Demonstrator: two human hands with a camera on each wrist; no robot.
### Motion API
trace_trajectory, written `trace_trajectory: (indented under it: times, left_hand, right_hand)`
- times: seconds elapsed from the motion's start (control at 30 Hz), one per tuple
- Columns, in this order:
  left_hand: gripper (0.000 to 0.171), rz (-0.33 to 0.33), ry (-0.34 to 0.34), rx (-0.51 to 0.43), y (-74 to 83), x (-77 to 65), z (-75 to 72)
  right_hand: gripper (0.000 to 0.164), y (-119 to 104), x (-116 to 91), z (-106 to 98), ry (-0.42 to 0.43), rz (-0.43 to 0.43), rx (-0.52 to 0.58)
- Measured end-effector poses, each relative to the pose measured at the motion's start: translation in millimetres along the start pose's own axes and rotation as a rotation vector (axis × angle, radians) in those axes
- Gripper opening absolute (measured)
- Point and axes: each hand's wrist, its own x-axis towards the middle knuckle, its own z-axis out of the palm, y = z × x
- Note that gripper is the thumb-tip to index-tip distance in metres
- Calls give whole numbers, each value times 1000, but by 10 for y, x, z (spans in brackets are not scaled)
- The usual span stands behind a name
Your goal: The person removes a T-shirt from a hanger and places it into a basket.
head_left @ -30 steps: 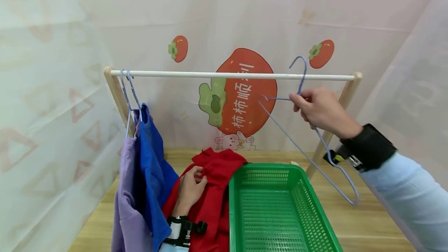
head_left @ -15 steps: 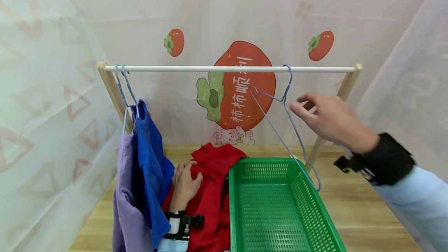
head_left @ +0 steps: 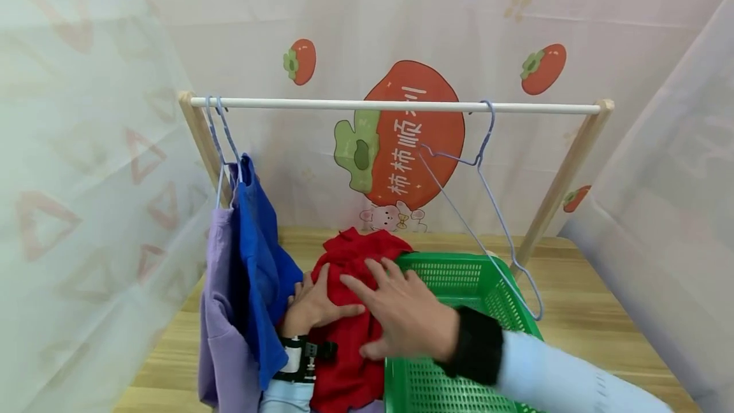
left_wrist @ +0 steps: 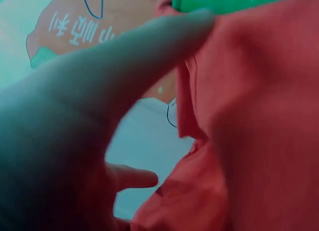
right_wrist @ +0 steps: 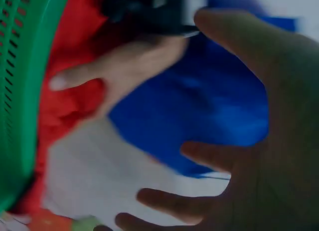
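Note:
A red garment (head_left: 350, 362) lies to the left of the green basket (head_left: 436, 394), its far end bunched near the basket's back corner. My left hand (head_left: 314, 306) rests on the garment with thumb and fingers spread, close beside the hanging blue garment (head_left: 260, 260). Over the garment and the basket's left rim is my right hand (head_left: 404, 311), fingers spread and nothing held. In the right wrist view its fingers (right_wrist: 209, 156) are apart, pointing toward the left hand. A bare blue wire hanger (head_left: 504, 222) hangs from the white rail (head_left: 321, 104) toward its right end.
A lilac garment (head_left: 220, 311) hangs on a hanger at the rail's left end, next to the blue one. Wooden posts (head_left: 564, 177) support the rail. Behind it is a pale curtain printed with a large persimmon (head_left: 430, 171). Everything stands on a wooden table (head_left: 579, 311).
My right hand has hung the wire hanger on the rail, let it go and come down leftward to the red garment. My left hand stays on the garment, its thumb now spread wider.

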Motion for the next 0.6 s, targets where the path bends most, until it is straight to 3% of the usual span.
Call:
trace_trajectory:
  times: [0.13,0.27,0.37,0.43,0.5,0.6]
  left_hand:
    - [129,33,17,47,75,-29,83]
    - [102,83,87,25,142,-12,196]
    - [77,117,140,26,169,-12,223]
    - [59,151,207,45,184,-22,195]
    - [47,199,301,48,222,-46,193]
    - [35,272,461,-5,299,-76,143]
  right_hand:
    - [119,71,771,365,-120,103,-74]
    - [131,169,1236,630,-242,207,-167]
    - [134,230,1404,732,-289,219,-198]
    - [129,273,1462,741,-293,199,-153]
    - [119,358,1466,738,-305,161,-31]
    - [89,491,1442,670,-284,77,174]
